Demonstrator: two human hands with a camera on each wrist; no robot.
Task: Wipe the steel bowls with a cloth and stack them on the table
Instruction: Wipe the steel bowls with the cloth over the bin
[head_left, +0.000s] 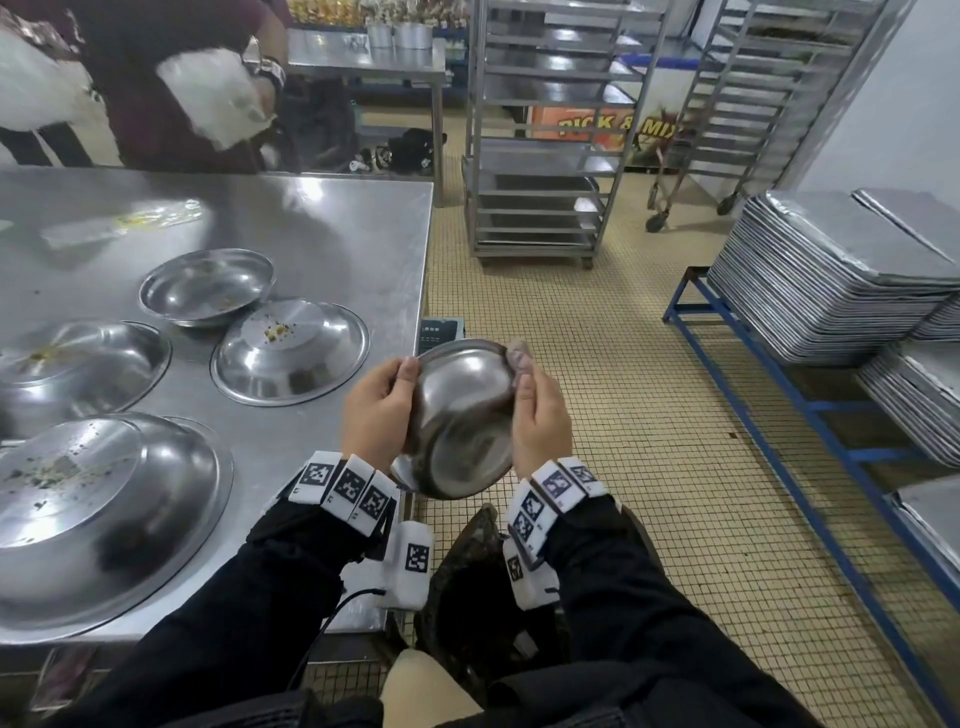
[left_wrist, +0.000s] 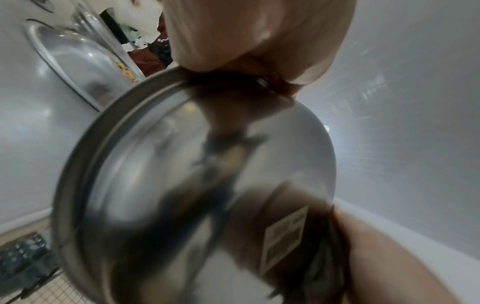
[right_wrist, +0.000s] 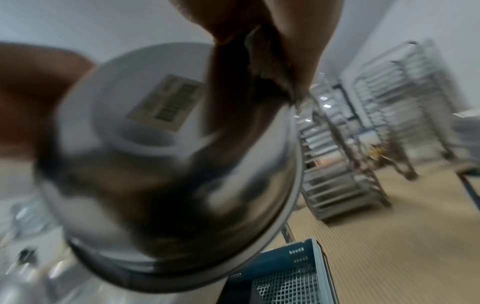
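Both hands, left (head_left: 375, 410) and right (head_left: 540, 421), grip a tilted steel bowl (head_left: 462, 415) between them.

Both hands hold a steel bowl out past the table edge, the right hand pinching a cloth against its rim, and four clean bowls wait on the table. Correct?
Not quite: the head view shows food scraps on the bowls on the table, so they are dirty. The rest holds.

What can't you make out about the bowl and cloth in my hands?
- Cloth: head view shows only a bit above the right hand; the bowl hides the rest.
- Bowl's inside: every view shows only its outside.
- Base sticker: wrist views, print blurred.
- Left hand fingertips: behind the rim.
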